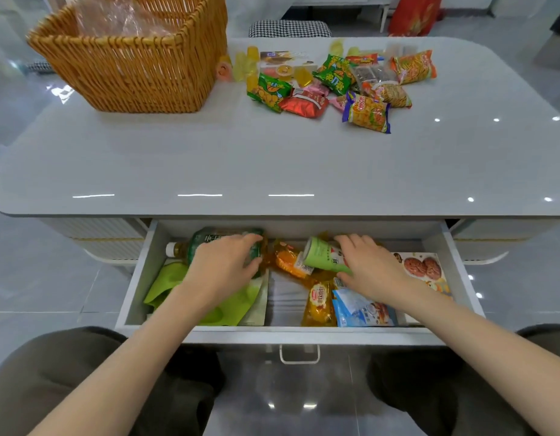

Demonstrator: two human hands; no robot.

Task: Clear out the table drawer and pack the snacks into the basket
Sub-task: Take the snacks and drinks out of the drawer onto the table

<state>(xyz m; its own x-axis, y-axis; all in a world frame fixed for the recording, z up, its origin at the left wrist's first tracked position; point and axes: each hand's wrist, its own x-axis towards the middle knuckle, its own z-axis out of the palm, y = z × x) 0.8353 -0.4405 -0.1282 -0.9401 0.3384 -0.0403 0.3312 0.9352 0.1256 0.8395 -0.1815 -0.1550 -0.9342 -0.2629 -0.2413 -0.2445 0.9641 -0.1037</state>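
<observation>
The drawer (351,334) stands pulled out at 6 o'clock of the worktop (241,158), above your knees, and both your hands are inside it. Your left hand (223,265) grips a bottle (209,239) with a green label. The bottle lies on its side along the back wall at 11 o'clock in the drawer, its white cap pointing to 9. Your fingers (248,238) curl over the far side of it and your thumb closes on the near side. Your right hand (371,265) holds a green cup (321,254) lying on its side near the back wall at 12 to 1 o'clock. Those fingers wrap over its top, and the thumb presses in from below.

Between your hands lies an orange snack pack (288,261). A yellow wrapped cake (318,302) lies at 6 o'clock with a blue packet (360,309) just beside it. A cookie box (422,269) lies flat along the right wall at 3, partly under your right wrist. A green pouch (171,281) lies at 8 under your left forearm.

On the worktop, the wicker basket (130,67) stands at 11 o'clock with clear wrap inside it. A loose pile of snacks (335,83) lies at 1 o'clock, just beside the basket.
</observation>
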